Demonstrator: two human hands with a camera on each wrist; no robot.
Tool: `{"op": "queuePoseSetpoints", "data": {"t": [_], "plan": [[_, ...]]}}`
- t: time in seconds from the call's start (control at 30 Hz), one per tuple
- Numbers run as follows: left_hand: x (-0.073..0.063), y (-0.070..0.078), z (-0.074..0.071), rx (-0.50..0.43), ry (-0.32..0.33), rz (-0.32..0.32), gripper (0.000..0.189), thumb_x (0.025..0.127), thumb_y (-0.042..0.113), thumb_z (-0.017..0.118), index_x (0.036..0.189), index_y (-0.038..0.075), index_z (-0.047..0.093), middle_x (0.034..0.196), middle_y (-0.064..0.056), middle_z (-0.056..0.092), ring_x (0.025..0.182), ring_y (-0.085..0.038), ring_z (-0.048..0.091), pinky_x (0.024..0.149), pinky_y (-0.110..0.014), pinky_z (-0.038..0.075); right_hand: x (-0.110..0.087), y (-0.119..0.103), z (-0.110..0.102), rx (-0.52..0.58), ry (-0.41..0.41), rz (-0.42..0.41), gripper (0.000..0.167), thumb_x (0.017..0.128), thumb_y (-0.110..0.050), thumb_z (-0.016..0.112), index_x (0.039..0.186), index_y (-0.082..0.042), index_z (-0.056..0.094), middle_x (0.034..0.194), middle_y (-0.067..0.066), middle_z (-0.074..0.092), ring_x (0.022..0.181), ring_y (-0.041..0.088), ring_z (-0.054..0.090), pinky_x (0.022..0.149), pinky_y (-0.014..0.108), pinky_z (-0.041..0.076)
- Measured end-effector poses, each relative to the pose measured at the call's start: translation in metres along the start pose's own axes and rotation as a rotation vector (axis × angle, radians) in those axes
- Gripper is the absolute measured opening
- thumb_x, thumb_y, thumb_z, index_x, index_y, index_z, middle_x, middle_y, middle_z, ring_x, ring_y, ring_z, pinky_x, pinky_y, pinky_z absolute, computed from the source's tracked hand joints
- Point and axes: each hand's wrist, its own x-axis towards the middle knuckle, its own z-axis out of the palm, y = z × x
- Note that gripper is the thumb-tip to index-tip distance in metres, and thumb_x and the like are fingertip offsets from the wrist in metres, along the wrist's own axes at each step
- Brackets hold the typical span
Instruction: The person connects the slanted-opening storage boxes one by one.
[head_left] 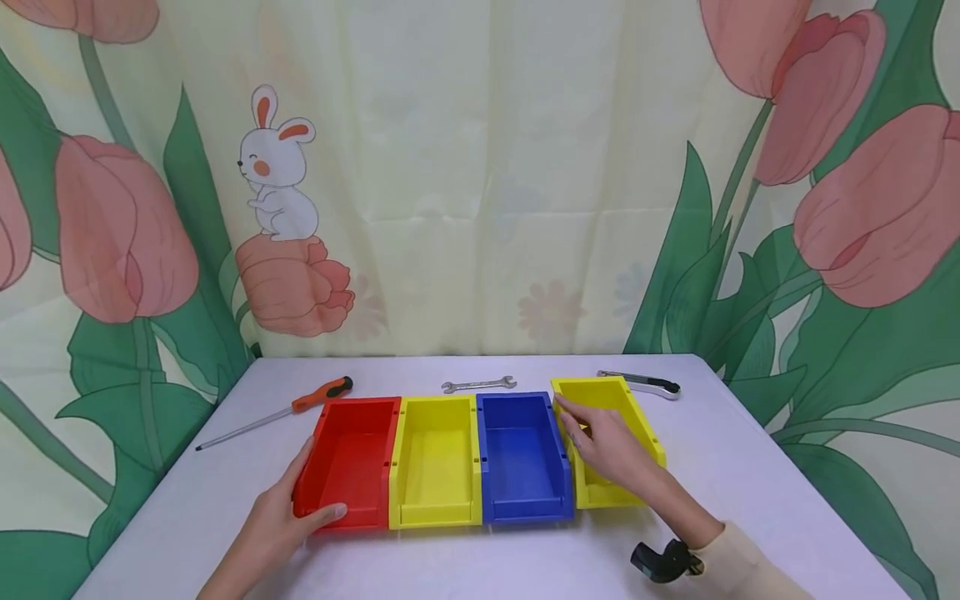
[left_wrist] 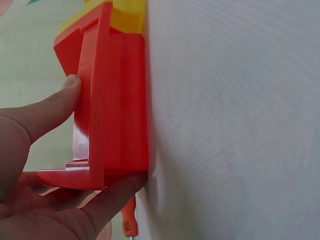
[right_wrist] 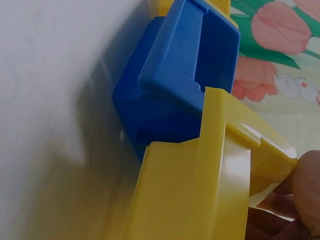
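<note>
My left hand (head_left: 279, 515) holds the red bin (head_left: 349, 467) at its near left corner, thumb over the front lip and fingers along the outer side. Joined to its right are a yellow bin (head_left: 437, 514) and a blue bin (head_left: 525, 508). At the right end, a second yellow bin (head_left: 609, 495) sits slightly askew against the blue one. My right hand (head_left: 611, 446) pinches that bin's left wall near the back. In the right wrist view the second yellow bin (right_wrist: 210, 165) overlaps the blue bin (right_wrist: 160, 112); part of the right hand is cut off there.
Behind the bins lie an orange-handled screwdriver (head_left: 307, 400) at left, a wrench (head_left: 480, 385) in the middle and a black-and-silver tool (head_left: 652, 384) at right. A patterned curtain (head_left: 450, 167) hangs beyond the white table (head_left: 420, 567).
</note>
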Motion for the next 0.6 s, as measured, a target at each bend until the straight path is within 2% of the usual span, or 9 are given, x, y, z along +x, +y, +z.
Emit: {"op": "queuePoseSetpoints", "data": {"t": [0.6], "plan": [[-0.0005,0.0002,-0.0014,-0.007,-0.005,-0.009,0.134,0.073,0.038,0.097,0.172,0.016,0.01,0.159,-0.026,0.043,0.136,-0.049,0.049,0.087,-0.05,0.067,-0.0016,0.0003,0.0025,-0.01,0.009,-0.006,0.045,0.111,-0.02,0.054,0.154,-0.008,0.054,0.064,-0.002,0.049,0.056,0.01,0.046,0.054,0.019,0.04]]}}
